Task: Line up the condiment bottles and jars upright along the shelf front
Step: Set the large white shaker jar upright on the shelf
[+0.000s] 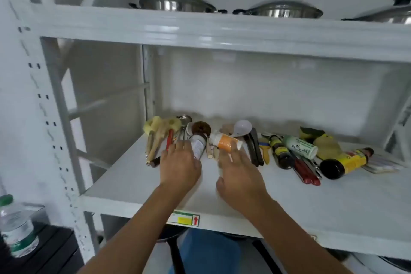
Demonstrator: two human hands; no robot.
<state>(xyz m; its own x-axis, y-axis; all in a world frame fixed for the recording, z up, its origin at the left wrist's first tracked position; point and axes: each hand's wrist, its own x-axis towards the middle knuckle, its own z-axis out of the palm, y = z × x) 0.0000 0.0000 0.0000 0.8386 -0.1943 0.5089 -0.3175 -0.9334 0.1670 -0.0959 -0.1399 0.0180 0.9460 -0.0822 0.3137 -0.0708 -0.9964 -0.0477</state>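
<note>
Nothing's lined up yet: mid-frame, the orange-labelled bottle point(225, 142) and grey-labelled jar point(198, 144) are lying in the clutter at the shelf point(138, 176) back, reached for by the right hand point(239, 173) and left hand point(179, 163), grip wide, presumably so they can be stood upright.

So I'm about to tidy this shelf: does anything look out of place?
Yes. The bottles all lie on their sides at the back: the orange-labelled bottle, the green-labelled bottle, and two dark sauce bottles. They are mixed with brushes and tongs. No spill shows.
</note>
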